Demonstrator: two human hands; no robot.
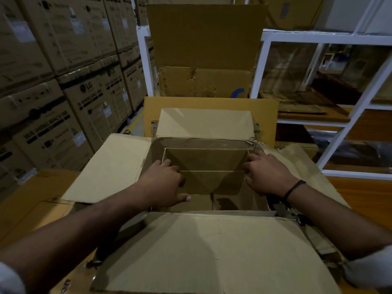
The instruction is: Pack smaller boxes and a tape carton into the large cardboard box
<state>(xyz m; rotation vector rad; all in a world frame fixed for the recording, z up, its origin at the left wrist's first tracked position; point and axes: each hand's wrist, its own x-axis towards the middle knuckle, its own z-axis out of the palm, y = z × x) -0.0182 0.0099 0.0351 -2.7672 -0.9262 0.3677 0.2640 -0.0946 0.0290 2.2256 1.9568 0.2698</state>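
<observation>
**Entry: inner box held in the mouth of the outer carton**

- **Large brown cardboard box** (212,251): directly under your hands, all four flaps folded outward, and part of its bare floor shows on your near side.
- **Small open-topped brown cardboard box** (205,160): between your hands, inside the large box's opening and close to its far wall. You cannot tell whether it already rests on the floor.
- **Left hand** (163,183): fingers curled over the small box's left wall.
- **Right hand** (267,177): fingers curled over its right wall. Your hands are well apart, one on each side.
- **Tape carton**: not identifiable in view.
- **Stacked printed brown cartons** (63,92): well off to the left of your left hand.
- **White metal shelving rack** (265,66): beyond your right hand.

**Likely risks**
- The fit looks tight, so your fingers could be trapped between the two walls as the box goes down.
- Uneven lowering could tilt the small box and jam a corner.
- Squeezing the thin open walls may bow them inward.
- A side flap could fold in and catch.
</observation>
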